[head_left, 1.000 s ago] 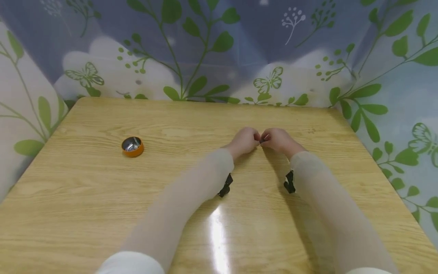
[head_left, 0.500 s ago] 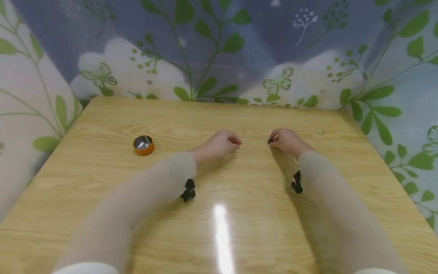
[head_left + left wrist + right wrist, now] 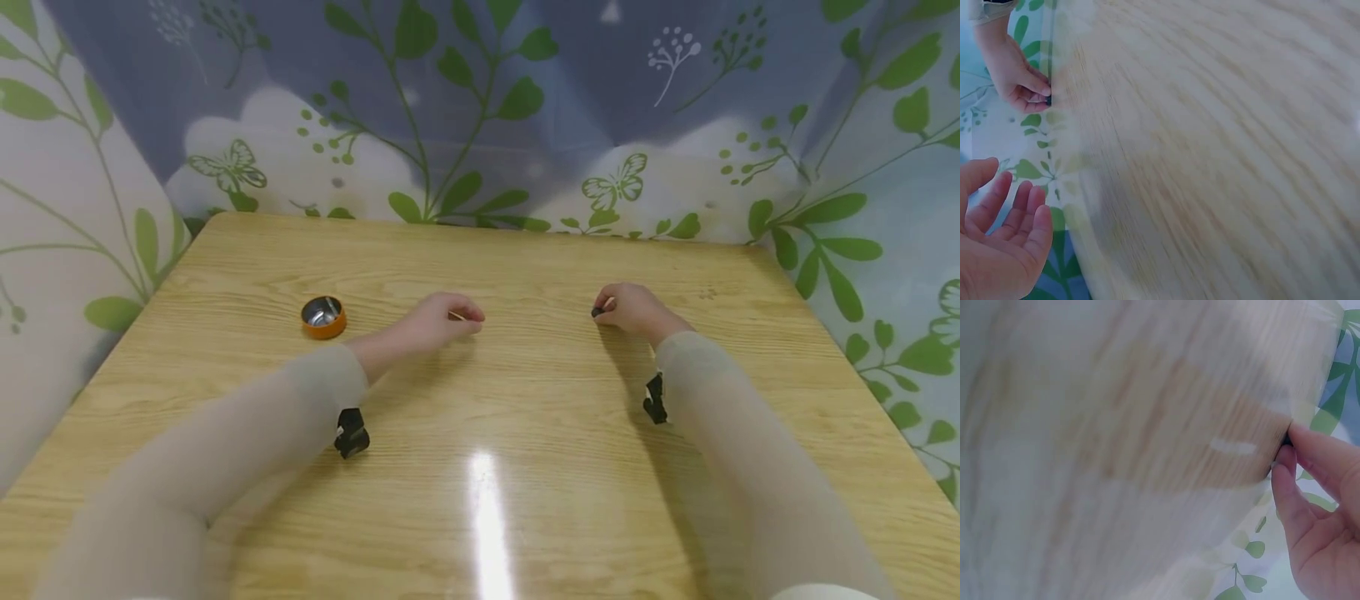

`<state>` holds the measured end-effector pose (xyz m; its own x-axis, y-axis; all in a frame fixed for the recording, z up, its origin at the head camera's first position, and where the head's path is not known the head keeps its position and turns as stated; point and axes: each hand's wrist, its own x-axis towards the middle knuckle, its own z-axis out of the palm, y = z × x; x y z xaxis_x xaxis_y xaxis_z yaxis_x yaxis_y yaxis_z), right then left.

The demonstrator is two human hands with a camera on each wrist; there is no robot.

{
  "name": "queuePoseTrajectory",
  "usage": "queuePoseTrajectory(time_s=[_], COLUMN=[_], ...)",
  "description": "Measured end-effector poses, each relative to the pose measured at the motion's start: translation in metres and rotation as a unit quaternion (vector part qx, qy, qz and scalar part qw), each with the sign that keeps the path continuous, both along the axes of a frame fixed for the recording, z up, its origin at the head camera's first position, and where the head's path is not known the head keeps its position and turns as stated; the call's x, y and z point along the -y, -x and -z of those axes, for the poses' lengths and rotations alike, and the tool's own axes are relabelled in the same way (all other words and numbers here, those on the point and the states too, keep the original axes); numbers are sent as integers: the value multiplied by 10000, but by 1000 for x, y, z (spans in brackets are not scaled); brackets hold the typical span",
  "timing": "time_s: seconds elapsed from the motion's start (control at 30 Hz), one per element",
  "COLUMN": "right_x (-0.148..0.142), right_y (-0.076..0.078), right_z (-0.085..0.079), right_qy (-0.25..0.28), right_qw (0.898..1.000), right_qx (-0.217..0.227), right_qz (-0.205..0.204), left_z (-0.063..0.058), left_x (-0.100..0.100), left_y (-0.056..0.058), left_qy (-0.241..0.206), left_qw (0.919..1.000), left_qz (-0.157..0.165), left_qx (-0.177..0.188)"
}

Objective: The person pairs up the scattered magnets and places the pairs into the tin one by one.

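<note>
Between thumb and fingertips, my right hand (image 3: 636, 310) pinches a small dark thing (image 3: 597, 312) just above the wooden table. In the right wrist view that dark piece (image 3: 1287, 439) is mostly covered by the fingers, so its kind does not show. My left hand (image 3: 433, 323) hovers left of centre, its fingers loosely bent and holding nothing, as the left wrist view (image 3: 1007, 250) of the hand also shows. Nearest to it, on its left, stands a small round orange cup (image 3: 324, 327) with a shiny metallic inside; a silvery strip shows in it, whether content or reflection I cannot tell.
The wood-grain table (image 3: 480, 258) reaches back to a leaf-patterned cloth (image 3: 450, 167) that hangs behind and at both sides. Black wrist cameras hang under both sleeves, the left one (image 3: 351, 433) close above the tabletop. A bright light streak (image 3: 487, 517) reflects near the front.
My hands were together over the small dark thing; the left hand has come away and moved left toward the cup. The right hand keeps the dark thing almost in place. The head view shifted slightly.
</note>
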<state>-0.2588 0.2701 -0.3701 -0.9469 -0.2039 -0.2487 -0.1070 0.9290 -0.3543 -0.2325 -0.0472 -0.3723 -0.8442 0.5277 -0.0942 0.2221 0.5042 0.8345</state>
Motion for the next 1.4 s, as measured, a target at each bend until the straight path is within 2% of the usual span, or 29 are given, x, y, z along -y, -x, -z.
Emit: queuePoseTrajectory(time_s=[0.33,0.6,0.73,0.87,1.0,1.17,1.4], right_x=[2,4,6,5,2,-2,-1], right_y=[0,0,1,3,2,3,1], right_z=[0,0,1,3,4,4,1], right_qy=[-3,88,111,129,95,33,30], right_qw=[10000,9999,9999,9998,9998,9998,9999], right_qx=[5,53,86,134,169,179,131], right_qz=[-50,-34,-13,-6,15,25,-17], left_z=[-5,-4,-5,-7,-5,-6,-11], left_x=[31,55,69,84,98,115,137], left_y=[-7,-18,-23,-27,-28,-32,-44], left_qy=[72,70,8,168,221,72,-59], left_qw=[9999,9998,10000,9996,9989,9979,9971], left_qz=[43,161,30,-200,-420,-646,-730], left_qx=[-58,-89,-7,89,29,74,210])
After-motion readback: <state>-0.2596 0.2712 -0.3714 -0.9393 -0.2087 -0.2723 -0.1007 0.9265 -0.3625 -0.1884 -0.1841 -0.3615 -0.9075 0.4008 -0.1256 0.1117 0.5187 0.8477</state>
